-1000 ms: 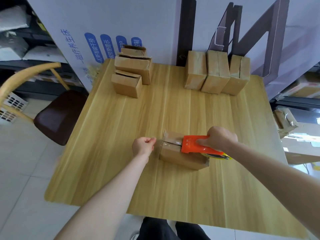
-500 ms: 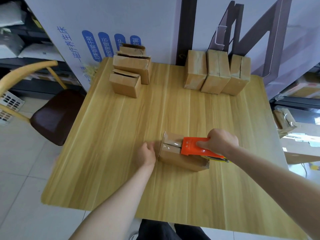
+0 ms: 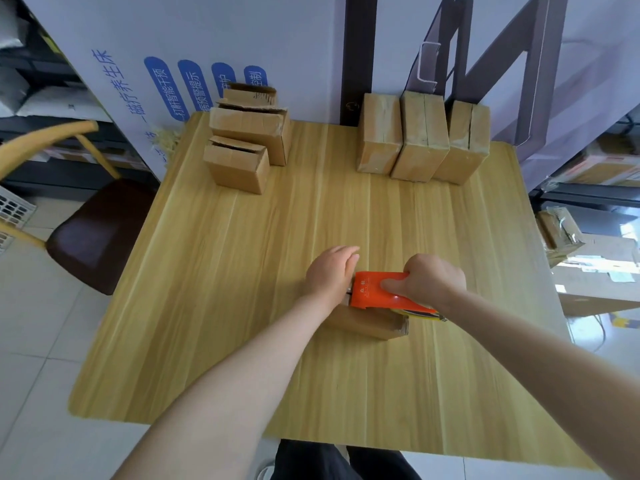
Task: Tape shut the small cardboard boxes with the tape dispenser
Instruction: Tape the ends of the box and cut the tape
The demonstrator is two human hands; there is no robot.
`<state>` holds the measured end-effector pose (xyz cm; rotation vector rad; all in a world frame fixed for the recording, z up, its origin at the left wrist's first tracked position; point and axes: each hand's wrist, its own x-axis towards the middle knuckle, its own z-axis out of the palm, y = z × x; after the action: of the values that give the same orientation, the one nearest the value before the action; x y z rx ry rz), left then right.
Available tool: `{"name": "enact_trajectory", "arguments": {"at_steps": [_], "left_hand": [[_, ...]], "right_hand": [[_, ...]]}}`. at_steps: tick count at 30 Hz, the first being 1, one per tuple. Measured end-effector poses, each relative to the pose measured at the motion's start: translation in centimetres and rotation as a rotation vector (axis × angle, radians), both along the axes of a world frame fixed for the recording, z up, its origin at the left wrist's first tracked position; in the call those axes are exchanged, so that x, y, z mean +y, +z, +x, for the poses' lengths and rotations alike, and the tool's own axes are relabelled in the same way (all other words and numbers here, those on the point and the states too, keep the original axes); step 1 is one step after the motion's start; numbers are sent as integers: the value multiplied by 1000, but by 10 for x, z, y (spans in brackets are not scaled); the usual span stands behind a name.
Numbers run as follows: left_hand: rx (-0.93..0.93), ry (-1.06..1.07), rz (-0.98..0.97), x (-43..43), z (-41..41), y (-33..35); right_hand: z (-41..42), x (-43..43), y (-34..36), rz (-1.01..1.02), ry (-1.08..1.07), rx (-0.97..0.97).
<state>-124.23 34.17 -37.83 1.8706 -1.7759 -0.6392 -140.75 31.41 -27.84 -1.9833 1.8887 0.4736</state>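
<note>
A small cardboard box lies on the wooden table, mostly hidden under both hands. My right hand grips the orange tape dispenser, which sits on top of the box. My left hand rests flat on the box's left end, fingers together, touching the dispenser's front. Three boxes with untaped flaps stand at the back left. Three taped boxes stand in a row at the back right.
A chair with a dark seat stands left of the table. A white panel with blue print leans behind the table. Cardboard cartons lie on the floor at the right.
My left hand moved from the table beside the box up onto its left end. The dispenser slid left along the box top toward that hand.
</note>
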Motion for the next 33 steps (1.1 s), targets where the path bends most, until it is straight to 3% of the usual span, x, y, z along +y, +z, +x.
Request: {"name": "enact_trajectory", "arguments": {"at_steps": [3, 8, 21, 26, 33], "left_hand": [[-276, -89, 38, 3, -1, -6], [-360, -74, 17, 1, -4, -9], [-418, -47, 22, 1, 0, -19], [-450, -53, 63, 1, -4, -19], [-459, -27, 41, 3, -8, -20]], "right_hand": [[-2, -1, -2, 0, -3, -27], [-8, -6, -6, 12, 23, -73], [-83, 1, -22, 66, 107, -283], [-168, 9, -33, 91, -30, -267], [-133, -4, -42, 113, 82, -98]]}}
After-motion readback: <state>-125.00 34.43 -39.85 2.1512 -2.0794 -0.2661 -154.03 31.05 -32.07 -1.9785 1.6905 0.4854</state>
